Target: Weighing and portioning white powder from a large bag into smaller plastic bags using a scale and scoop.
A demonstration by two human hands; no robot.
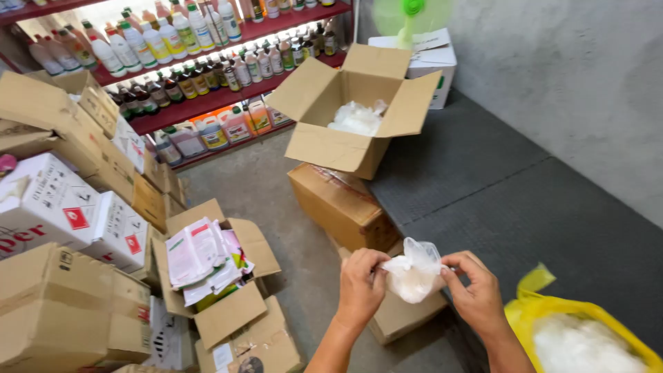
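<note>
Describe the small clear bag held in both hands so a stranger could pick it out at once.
Start at the dark grey mat covering the right side of the floor. At its near edge the left hand and right hand pinch a small clear plastic bag of white material between them. Unlike the yellow bag of white material lying at lower right, it is transparent, smaller and held in the air.
</note>
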